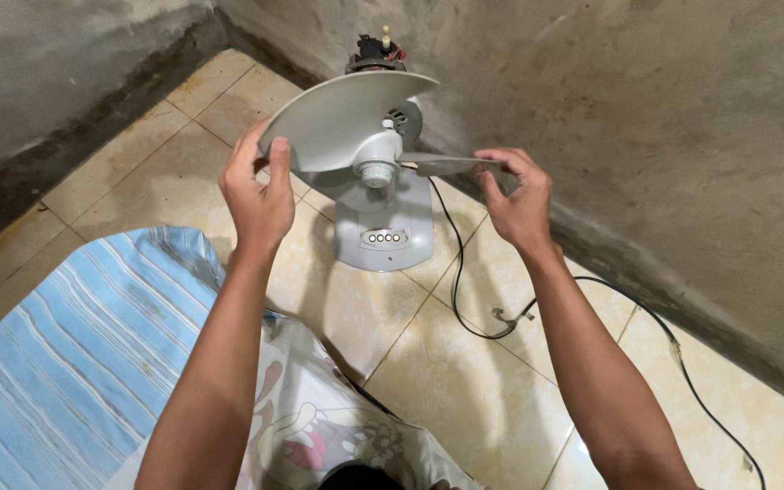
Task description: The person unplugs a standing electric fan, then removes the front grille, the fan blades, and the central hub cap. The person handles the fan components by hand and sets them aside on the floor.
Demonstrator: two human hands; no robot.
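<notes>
A grey fan blade sits on the hub of a small grey fan without its guard. My left hand grips the edge of the large blade on the left. My right hand pinches the thin edge-on blade on the right. The fan's base with a row of buttons stands on the tiled floor, and its bare motor shows behind the blades, close to the wall.
A black power cord loops across the beige floor tiles and runs off to the right along the rough concrete wall. A blue striped cloth and a patterned cloth lie near my knees.
</notes>
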